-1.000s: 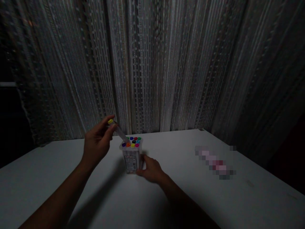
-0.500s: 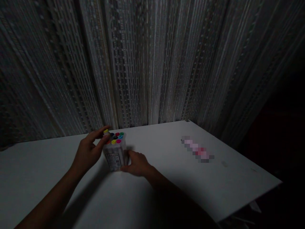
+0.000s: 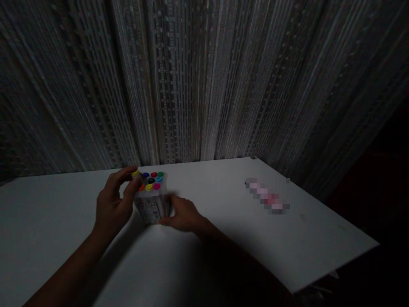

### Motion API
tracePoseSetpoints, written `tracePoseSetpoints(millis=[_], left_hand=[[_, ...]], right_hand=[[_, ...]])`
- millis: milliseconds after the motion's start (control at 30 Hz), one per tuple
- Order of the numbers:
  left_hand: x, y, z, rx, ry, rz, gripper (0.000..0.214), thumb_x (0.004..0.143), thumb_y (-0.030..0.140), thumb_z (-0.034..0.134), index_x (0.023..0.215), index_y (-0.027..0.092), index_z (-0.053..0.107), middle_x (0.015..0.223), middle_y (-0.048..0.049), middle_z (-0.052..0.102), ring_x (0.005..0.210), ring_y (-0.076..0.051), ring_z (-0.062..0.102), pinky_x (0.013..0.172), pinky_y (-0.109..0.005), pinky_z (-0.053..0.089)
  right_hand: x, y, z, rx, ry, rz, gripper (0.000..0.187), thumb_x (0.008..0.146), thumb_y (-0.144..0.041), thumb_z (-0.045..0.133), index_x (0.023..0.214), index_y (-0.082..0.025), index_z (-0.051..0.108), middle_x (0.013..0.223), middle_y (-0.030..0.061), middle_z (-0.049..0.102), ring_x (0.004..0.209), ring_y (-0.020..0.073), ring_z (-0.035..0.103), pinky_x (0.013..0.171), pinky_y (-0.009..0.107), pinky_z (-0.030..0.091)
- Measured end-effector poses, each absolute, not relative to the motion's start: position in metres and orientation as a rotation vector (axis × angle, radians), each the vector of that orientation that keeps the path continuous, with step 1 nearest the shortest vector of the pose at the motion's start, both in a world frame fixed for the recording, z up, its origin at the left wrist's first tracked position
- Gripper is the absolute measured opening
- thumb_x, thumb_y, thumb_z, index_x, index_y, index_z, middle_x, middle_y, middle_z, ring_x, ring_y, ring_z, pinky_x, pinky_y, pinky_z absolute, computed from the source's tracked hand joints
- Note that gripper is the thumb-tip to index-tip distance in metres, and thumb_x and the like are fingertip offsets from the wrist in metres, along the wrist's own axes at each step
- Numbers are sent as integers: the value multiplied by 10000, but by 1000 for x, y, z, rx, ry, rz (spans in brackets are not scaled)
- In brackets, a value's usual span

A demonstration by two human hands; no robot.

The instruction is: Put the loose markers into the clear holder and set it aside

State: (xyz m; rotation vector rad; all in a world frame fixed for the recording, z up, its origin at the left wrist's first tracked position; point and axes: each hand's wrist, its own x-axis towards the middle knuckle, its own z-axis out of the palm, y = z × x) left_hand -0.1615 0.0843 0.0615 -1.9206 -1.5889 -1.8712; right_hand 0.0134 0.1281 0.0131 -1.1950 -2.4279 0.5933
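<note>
A clear plastic box (image 3: 147, 197) of markers stands upright on the white table, left of the middle. Several coloured marker ends show at its top: blue, red, green, black, orange, yellow and pink. My right hand (image 3: 183, 214) grips the box's lower right side, thumb at the front. Between the thumb and forefinger of my left hand (image 3: 115, 196) is a yellow-ended marker (image 3: 136, 175), standing higher than the others at the box's left back corner. Its lower part is hidden behind my thumb and the box.
The white table (image 3: 217, 183) reaches back to a hanging patterned curtain (image 3: 204, 85). A blurred-out pink and white object (image 3: 265, 196) lies on the right part of the table. The table's right edge drops into darkness.
The yellow-ended marker has shifted slightly left in the picture with my left hand, which still pinches it. My right hand keeps its hold on the box. The view has tilted a little.
</note>
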Motion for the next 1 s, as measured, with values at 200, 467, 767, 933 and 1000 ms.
tracePoseSetpoints(millis=[200, 467, 767, 933, 1000], left_hand=[[-164, 87, 60, -1999, -1290, -1690, 241, 893, 289, 375, 953, 186, 585, 964, -63, 583, 983, -198, 516, 877, -371, 418], [-164, 84, 61, -2051, -1321, -1653, 272, 892, 326, 371, 976, 136, 545, 1153, -116, 490, 1116, -219, 450, 968, -389, 359], [-190, 92, 50, -1987, -1768, -2268, 652, 708, 462, 629, 1244, 189, 376, 1326, -134, 424, 1201, -261, 437, 1012, -402, 362], [-172, 89, 31, -1976, -1921, -2566, 910, 659, 438, 672, 1373, 250, 140, 1158, -109, 548, 989, -220, 592, 834, -358, 507], [-163, 85, 31, -2019, -1918, -2576, 998, 639, 376, 702, 1391, 286, 53, 1174, -92, 542, 988, -210, 596, 823, -343, 516]], right_hand=[[12, 127, 15, -1191, -2442, 627, 651, 667, -566, 616, 1186, -192, 496, 1119, 108, 614, 982, 299, 593, 770, 380, 463], [16, 126, 19, -1139, -2368, 663, 665, 640, -578, 653, 1178, -214, 509, 1075, 62, 617, 923, 251, 589, 752, 341, 442], [14, 124, 23, -1103, -2203, 778, 561, 641, -403, 692, 1128, -210, 493, 977, 19, 607, 760, 153, 556, 610, 238, 400], [3, 109, 29, -1187, -2249, 649, 594, 608, -535, 680, 1057, -194, 491, 971, 55, 620, 802, 206, 590, 617, 272, 416], [0, 106, 30, -1210, -2279, 636, 685, 551, -589, 705, 1055, -177, 494, 986, 82, 623, 849, 250, 596, 652, 310, 438]])
